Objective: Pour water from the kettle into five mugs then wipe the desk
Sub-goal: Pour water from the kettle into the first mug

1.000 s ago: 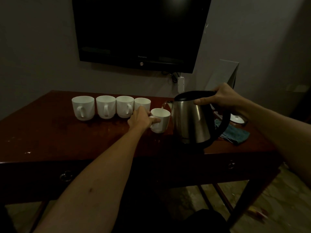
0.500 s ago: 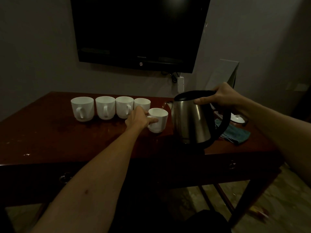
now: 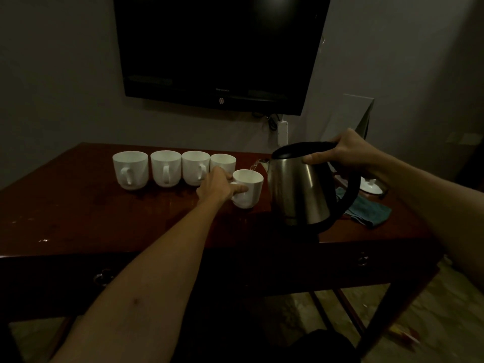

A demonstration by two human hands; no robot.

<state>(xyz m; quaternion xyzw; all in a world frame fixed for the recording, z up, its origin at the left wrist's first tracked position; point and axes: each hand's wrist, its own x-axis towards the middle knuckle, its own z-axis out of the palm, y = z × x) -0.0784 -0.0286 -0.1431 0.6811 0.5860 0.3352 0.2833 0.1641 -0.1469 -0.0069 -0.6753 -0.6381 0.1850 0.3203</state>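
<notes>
Pour stage, prob. last mug, tho fill levels in the others can't be read from this angle.

Left to right: a row of four white mugs (image 3: 174,167) sits at the back of the counter (image 3: 78,218), just left of and behind the left grip (image 3: 218,188), handles facing the camera, the fourth partly hidden by that hand. If they're already filled, four of five are done; that's a guess from how they're lined up, not seen.

Left grip: fingers curled at the handle side of the fifth mug (image 3: 247,188), thumb laid on its wall, steadying it on the counter. This mug stands out of the row, nearer the camera, just left of the kettle (image 3: 301,184).

Right grip (image 3: 345,153): wrapped round the top of the kettle's black handle, thumb on the lid edge. Kettle tipped toward the left grip, thin stream of water (image 3: 253,166) running from spout into the fifth mug.

Behind and below the right grip: teal cloth (image 3: 366,209) lying on the counter, untouched, so wiping isn't started. A small white base or lid (image 3: 372,186) beyond it.

Vs. half a sec ago: the stream now shows plainly reaching the mug; earlier it was barely visible at the spout. Both hands, mug, row and cloth sit the same; kettle tilt looks about equal.

Left to do: finish this pour, set kettle down, wipe counter.
</notes>
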